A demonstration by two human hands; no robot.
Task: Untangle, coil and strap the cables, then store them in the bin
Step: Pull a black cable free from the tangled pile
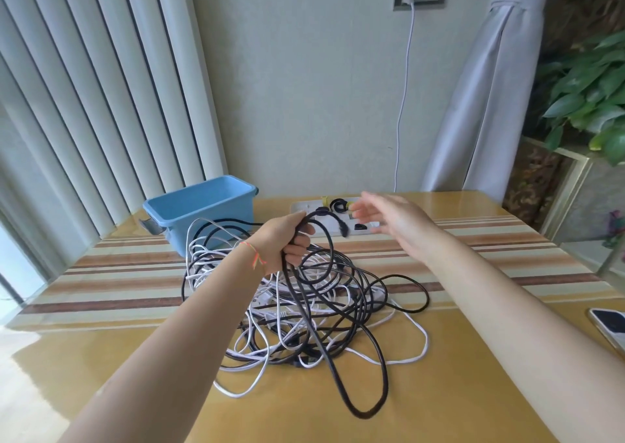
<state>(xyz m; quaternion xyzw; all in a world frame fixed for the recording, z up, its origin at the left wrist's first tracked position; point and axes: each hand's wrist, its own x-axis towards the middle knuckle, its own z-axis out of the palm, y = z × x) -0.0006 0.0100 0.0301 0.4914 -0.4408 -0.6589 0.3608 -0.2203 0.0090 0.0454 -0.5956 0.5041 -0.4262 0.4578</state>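
A tangled heap of black and white cables (304,314) lies in the middle of the table. My left hand (287,239) is raised above the heap and grips loops of a black cable (338,368), whose long loop hangs down toward the table's front. My right hand (389,222) is held in the air to the right, fingers spread and relaxed, holding nothing. Its fingertips are over a white tray (299,207) at the back that carries black and yellow straps (338,205). A blue bin (203,206) stands at the back left.
A phone (608,327) lies at the table's right edge. A white cord (404,104) runs down the wall from a socket behind the table. Vertical blinds hang on the left, a tied curtain and a plant stand on the right.
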